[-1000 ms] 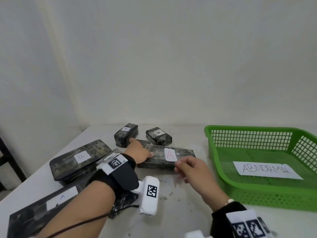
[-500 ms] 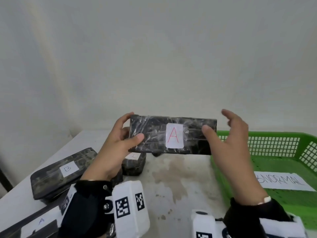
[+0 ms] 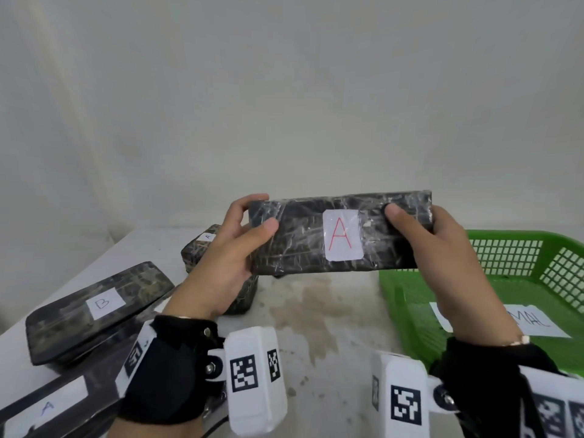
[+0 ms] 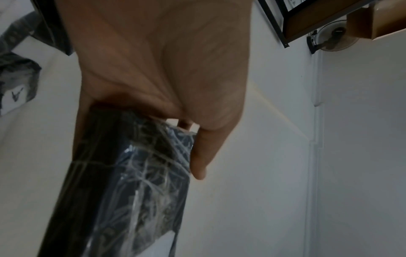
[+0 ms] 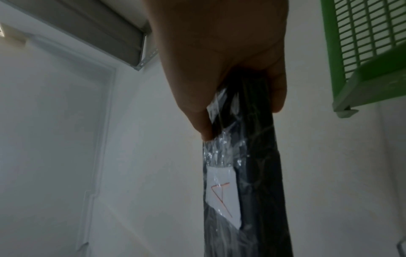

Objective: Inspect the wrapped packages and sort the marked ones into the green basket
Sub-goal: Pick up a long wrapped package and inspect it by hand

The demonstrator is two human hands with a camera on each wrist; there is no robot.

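Observation:
A long black package [image 3: 300, 238] wrapped in clear film is held up above the table, its white label with a red "A" [image 3: 341, 238] facing me. My left hand [image 3: 249, 229] grips its left end, thumb on the front. My right hand [image 3: 417, 226] grips its right end the same way. The left wrist view shows the package [image 4: 131, 182] under my thumb; the right wrist view shows the package [image 5: 248, 173] and its red-lettered label [image 5: 222, 196]. The green basket [image 3: 407, 311] stands on the right with a paper sign [image 3: 537, 324] lying inside.
On the table's left lie other wrapped packages: one labelled "B" [image 3: 98, 308], one labelled "A" [image 3: 44, 409] at the near left edge, and a small one marked "A" [image 3: 197, 251] behind my left hand. A stained table patch [image 3: 316, 311] lies below the held package.
One second ago the red-A package lay on the table under my hands. Both hands lifted it, and since half a second ago my right hand has closed onto its right end.

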